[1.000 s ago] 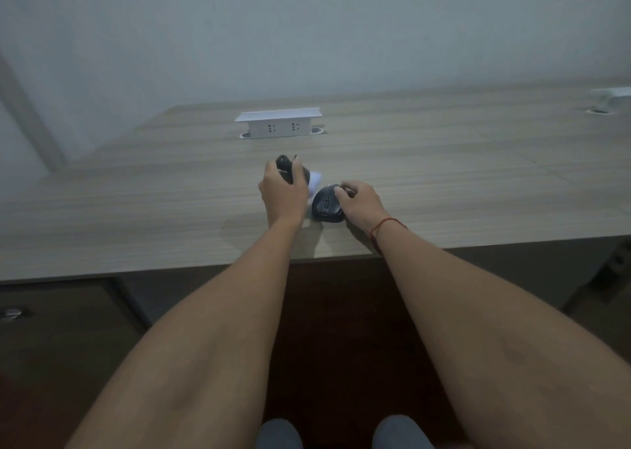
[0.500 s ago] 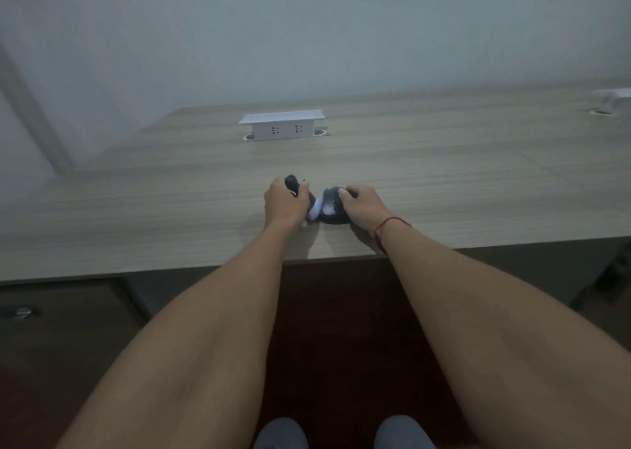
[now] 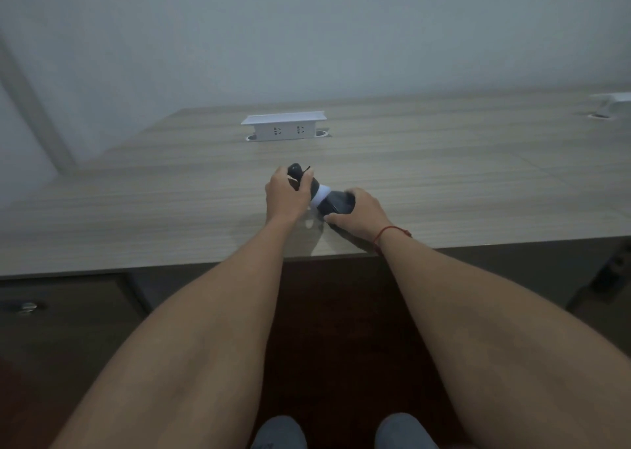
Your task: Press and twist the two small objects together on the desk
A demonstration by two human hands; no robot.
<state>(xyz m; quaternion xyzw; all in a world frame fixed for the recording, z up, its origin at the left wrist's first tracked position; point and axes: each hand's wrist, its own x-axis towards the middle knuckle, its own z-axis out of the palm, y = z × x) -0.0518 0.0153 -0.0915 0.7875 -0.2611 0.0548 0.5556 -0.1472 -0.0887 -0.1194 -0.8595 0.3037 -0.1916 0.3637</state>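
The dark mouse (image 3: 336, 202) has tipped up since before, right hand (image 3: 360, 211) gripping it mid-frame, left hand (image 3: 285, 196) clasping a dark object (image 3: 296, 172) above the table (image 3: 136, 209).

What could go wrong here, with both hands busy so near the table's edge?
The right hand holds a dark mouse tilted up close to the table edge; if the grip slips, it might fall to the floor. The left hand grips a second dark object I cannot identify; the white piece between them might get pinched or knocked loose.
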